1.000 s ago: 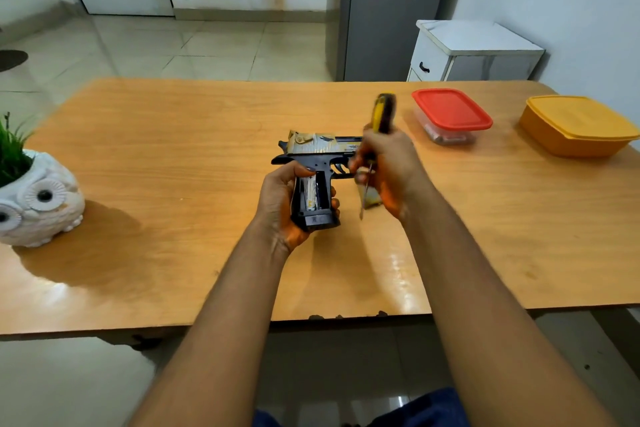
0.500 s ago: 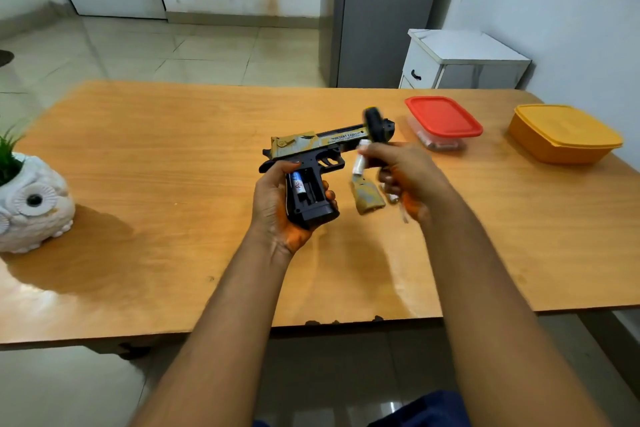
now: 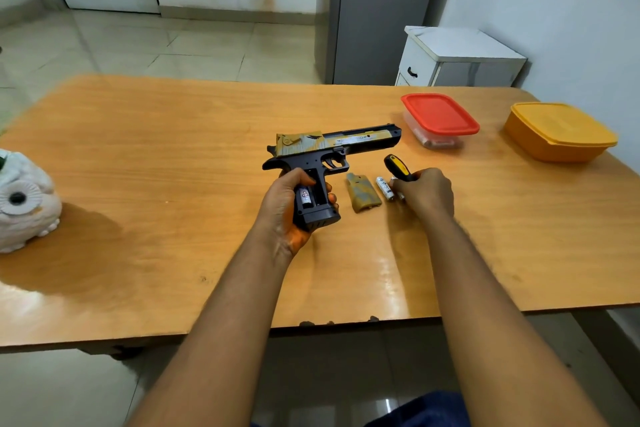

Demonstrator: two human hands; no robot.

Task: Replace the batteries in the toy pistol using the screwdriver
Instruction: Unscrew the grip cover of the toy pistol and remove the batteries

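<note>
My left hand [image 3: 282, 208] grips the black handle of the toy pistol [image 3: 332, 146], whose tan and black barrel points right. The battery bay in the handle is uncovered and a battery [image 3: 304, 196] sits inside. The tan battery cover [image 3: 363, 192] lies on the table just right of the handle. A loose white battery [image 3: 384, 187] lies beside it. My right hand [image 3: 426, 194] rests low on the table, curled round the yellow and black screwdriver [image 3: 396, 166], and its fingertips touch a second battery next to the loose one.
A clear box with a red lid [image 3: 440, 118] and an orange lidded box [image 3: 559, 130] stand at the back right of the wooden table [image 3: 173, 156]. A white owl pot [image 3: 24, 198] sits at the left edge. A white cabinet [image 3: 457, 59] stands behind.
My right hand dropped from beside the pistol to the table with the screwdriver. The cover and a white battery now lie on the table. The pistol turned barrel-right.
</note>
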